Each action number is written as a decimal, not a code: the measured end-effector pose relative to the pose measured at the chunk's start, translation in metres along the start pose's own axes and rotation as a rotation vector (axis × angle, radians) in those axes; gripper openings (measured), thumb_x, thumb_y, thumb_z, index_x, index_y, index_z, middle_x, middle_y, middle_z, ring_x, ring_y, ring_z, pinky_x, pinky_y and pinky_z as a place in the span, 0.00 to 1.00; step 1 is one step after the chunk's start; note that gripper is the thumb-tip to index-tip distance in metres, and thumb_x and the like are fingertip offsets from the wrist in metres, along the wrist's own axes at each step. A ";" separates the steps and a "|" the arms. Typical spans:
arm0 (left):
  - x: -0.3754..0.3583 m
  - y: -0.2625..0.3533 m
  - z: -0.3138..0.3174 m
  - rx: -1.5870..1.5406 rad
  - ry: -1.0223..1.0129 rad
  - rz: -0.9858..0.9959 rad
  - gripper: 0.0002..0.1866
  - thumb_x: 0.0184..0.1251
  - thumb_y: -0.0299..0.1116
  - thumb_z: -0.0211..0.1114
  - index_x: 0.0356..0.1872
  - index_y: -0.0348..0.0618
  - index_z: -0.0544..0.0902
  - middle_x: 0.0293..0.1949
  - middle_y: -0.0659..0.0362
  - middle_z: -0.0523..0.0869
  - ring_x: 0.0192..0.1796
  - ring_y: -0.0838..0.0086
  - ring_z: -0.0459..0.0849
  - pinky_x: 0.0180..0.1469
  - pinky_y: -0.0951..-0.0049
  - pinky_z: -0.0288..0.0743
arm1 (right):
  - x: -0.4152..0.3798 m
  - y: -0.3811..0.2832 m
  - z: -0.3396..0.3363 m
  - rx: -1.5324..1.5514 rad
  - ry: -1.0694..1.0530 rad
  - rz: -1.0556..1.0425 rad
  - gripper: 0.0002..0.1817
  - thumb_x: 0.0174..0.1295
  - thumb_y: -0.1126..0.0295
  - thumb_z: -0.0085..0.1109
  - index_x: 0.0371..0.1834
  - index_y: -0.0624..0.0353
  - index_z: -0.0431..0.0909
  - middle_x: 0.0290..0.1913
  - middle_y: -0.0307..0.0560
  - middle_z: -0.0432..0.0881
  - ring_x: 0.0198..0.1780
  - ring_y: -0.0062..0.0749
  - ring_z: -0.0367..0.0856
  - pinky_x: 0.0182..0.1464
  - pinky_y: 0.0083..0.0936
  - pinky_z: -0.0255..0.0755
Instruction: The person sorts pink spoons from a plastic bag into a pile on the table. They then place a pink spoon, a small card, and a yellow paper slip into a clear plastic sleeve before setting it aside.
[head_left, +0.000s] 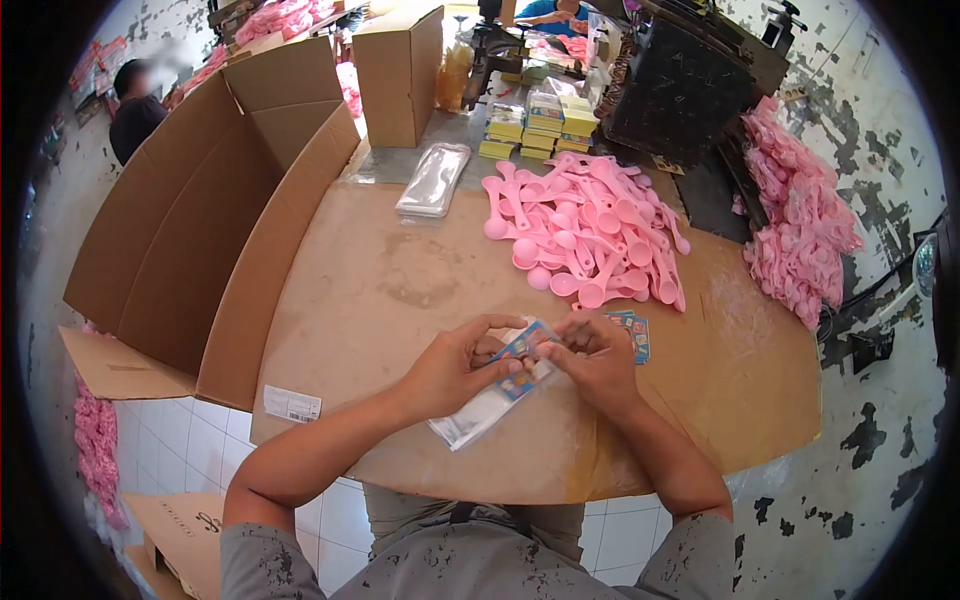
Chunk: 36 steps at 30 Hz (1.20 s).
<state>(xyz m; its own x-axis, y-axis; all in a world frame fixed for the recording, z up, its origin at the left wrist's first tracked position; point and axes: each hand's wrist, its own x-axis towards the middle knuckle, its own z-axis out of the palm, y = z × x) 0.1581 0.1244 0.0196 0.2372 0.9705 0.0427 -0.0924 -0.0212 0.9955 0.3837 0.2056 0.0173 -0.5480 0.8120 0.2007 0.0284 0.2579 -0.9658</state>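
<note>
Both hands meet over the front middle of the cardboard-covered table. My left hand (462,365) pinches a blue printed card (513,372) by its lower left side. My right hand (598,362) has its fingers closed at the upper right of the card, on clear plastic around it. Clear plastic bags (475,418) lie beneath the card and stick out to the lower left. More blue cards (637,338) lie partly behind my right hand. Beyond the hands is a heap of pink plastic spoons (590,225).
A large open carton (270,240) stands at the left. A stack of clear bags (433,180), card stacks (543,115), a tall box (400,80) and a black machine (670,85) are at the back. Pink packets (790,220) hang right. Two people sit farther off.
</note>
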 end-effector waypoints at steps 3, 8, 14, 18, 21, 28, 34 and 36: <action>0.000 -0.001 -0.003 0.002 0.011 -0.015 0.24 0.80 0.20 0.63 0.74 0.36 0.72 0.53 0.53 0.92 0.54 0.77 0.89 0.56 0.74 0.84 | 0.004 0.000 -0.009 -0.252 -0.193 -0.249 0.12 0.70 0.70 0.71 0.51 0.63 0.86 0.46 0.42 0.87 0.43 0.22 0.84 0.42 0.24 0.78; 0.003 -0.005 -0.003 -0.039 0.065 -0.027 0.20 0.81 0.21 0.62 0.70 0.34 0.76 0.51 0.54 0.92 0.52 0.79 0.89 0.54 0.75 0.84 | 0.030 0.001 -0.043 -0.537 0.263 -0.132 0.13 0.71 0.66 0.68 0.51 0.62 0.85 0.42 0.44 0.85 0.41 0.30 0.83 0.44 0.30 0.77; 0.000 0.004 0.001 -0.046 0.040 -0.051 0.18 0.81 0.23 0.63 0.67 0.34 0.78 0.48 0.56 0.91 0.50 0.82 0.88 0.53 0.76 0.85 | 0.051 0.010 -0.065 -0.742 0.379 -0.070 0.13 0.69 0.70 0.69 0.54 0.60 0.83 0.39 0.40 0.83 0.39 0.23 0.82 0.43 0.24 0.76; 0.002 0.001 -0.001 -0.123 0.048 -0.034 0.17 0.81 0.24 0.64 0.67 0.34 0.78 0.49 0.55 0.91 0.50 0.81 0.88 0.52 0.77 0.85 | 0.042 0.000 -0.060 -0.174 0.334 0.014 0.25 0.66 0.77 0.70 0.66 0.60 0.75 0.40 0.39 0.82 0.42 0.20 0.81 0.45 0.22 0.77; 0.001 0.002 0.001 -0.172 0.075 -0.038 0.18 0.81 0.23 0.64 0.67 0.33 0.78 0.49 0.55 0.91 0.51 0.80 0.88 0.52 0.77 0.85 | 0.029 -0.008 -0.043 0.135 0.164 0.017 0.36 0.66 0.80 0.69 0.77 0.59 0.66 0.43 0.39 0.81 0.45 0.20 0.82 0.48 0.22 0.77; -0.003 0.001 0.003 -0.002 0.041 -0.070 0.19 0.80 0.23 0.65 0.68 0.33 0.78 0.51 0.53 0.91 0.54 0.78 0.89 0.54 0.76 0.85 | 0.019 -0.023 -0.014 0.265 0.134 -0.094 0.43 0.64 0.83 0.69 0.82 0.58 0.61 0.49 0.40 0.76 0.50 0.23 0.83 0.53 0.23 0.81; -0.002 -0.009 0.007 -0.028 0.041 -0.006 0.16 0.80 0.25 0.66 0.64 0.31 0.81 0.51 0.54 0.92 0.52 0.78 0.90 0.50 0.76 0.86 | 0.008 -0.028 0.001 0.164 0.064 -0.033 0.41 0.65 0.83 0.68 0.80 0.58 0.60 0.52 0.41 0.75 0.52 0.24 0.84 0.52 0.22 0.83; -0.003 -0.010 0.008 -0.078 0.047 -0.021 0.17 0.80 0.26 0.66 0.64 0.31 0.81 0.51 0.53 0.92 0.52 0.78 0.90 0.51 0.76 0.86 | 0.006 -0.023 0.009 0.235 0.118 -0.043 0.38 0.66 0.83 0.68 0.78 0.58 0.60 0.52 0.43 0.75 0.53 0.25 0.84 0.54 0.23 0.82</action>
<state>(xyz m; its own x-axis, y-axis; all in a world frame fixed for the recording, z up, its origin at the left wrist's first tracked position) 0.1656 0.1203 0.0106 0.1947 0.9807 0.0161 -0.1632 0.0162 0.9865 0.3726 0.1996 0.0389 -0.4426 0.8621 0.2466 -0.1955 0.1757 -0.9648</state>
